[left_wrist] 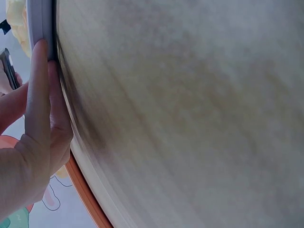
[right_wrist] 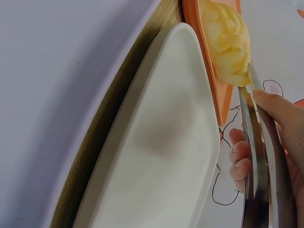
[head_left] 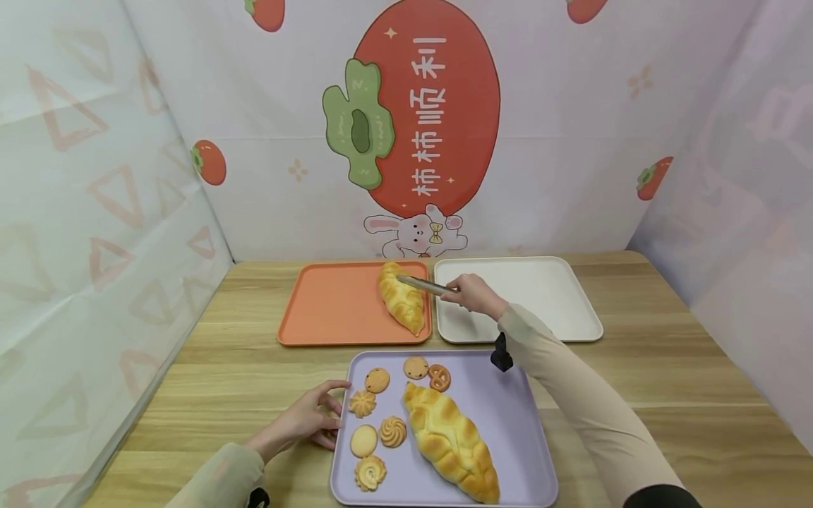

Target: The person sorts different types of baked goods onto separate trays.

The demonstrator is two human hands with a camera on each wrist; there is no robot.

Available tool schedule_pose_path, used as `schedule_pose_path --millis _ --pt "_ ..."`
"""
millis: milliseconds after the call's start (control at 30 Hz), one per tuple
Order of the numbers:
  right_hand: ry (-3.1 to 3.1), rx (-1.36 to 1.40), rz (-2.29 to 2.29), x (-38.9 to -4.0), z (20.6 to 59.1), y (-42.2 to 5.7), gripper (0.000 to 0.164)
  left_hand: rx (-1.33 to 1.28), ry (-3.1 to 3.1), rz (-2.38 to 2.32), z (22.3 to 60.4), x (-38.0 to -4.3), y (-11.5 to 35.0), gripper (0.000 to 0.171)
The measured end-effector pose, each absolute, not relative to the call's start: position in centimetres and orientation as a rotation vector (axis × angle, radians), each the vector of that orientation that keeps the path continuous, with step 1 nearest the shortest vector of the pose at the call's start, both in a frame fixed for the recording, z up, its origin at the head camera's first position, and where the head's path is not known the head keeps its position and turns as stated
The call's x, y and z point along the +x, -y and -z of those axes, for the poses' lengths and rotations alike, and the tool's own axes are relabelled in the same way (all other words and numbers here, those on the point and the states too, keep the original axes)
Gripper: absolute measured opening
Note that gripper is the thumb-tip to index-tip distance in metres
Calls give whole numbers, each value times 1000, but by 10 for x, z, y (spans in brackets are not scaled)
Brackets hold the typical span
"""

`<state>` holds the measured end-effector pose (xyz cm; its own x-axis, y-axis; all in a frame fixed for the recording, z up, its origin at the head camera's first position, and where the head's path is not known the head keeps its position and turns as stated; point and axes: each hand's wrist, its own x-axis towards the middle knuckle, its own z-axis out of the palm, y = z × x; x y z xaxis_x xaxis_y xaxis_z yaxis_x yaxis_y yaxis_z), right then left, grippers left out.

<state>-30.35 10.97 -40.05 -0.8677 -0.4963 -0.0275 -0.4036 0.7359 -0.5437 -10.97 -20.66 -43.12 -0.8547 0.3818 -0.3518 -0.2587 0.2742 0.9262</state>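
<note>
My right hand grips metal tongs, reaching over the white tray. The tong tips are at a golden braided bread loaf, which lies at the right side of the orange tray. In the right wrist view, the tongs meet the end of that loaf; whether they pinch it is hard to tell. My left hand touches the left edge of the lavender tray. Its fingers lie fairly straight against the tray's side in the left wrist view.
A second braided loaf lies on the lavender tray. Left of it are several cookies, among them a swirl cookie and a pretzel cookie. All three trays stand on a wooden table, with a printed backdrop behind.
</note>
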Motion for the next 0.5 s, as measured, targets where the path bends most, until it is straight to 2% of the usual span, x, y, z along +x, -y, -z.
schedule_pose_path --millis 500 --pt "-2938 -693 751 -303 408 -118 41 103 -2048 -1617 434 -111 207 63"
